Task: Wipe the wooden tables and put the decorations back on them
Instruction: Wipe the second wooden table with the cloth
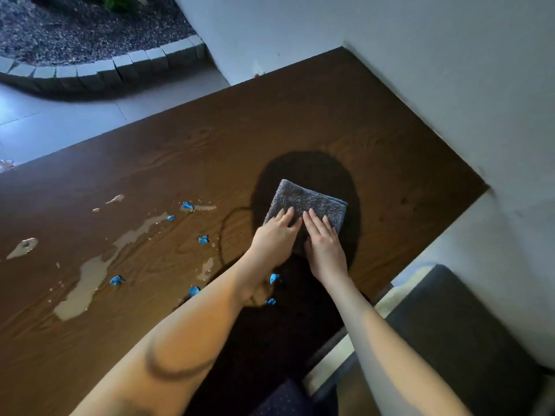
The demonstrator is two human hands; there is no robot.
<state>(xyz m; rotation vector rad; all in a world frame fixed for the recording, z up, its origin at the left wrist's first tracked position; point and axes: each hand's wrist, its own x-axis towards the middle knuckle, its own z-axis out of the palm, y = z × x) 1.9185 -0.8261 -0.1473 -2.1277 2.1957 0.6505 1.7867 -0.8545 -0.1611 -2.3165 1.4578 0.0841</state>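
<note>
From the head view, a folded grey cloth [306,205] lay flat on the brown wooden counter [330,115], toward its right half, inside the dark shadow cast on the wood. Both hands pressed down on the cloth's near edge with fingers straight and flat, gripping nothing: the left hand [274,235] on its left corner, the right hand [322,244] just beside it, thumbs nearly touching. Left of the hands, pale puddles of liquid [90,280] spread across the counter, with small blue scraps [203,239] scattered among them. A dark chair [450,340] stood at the right.
</note>
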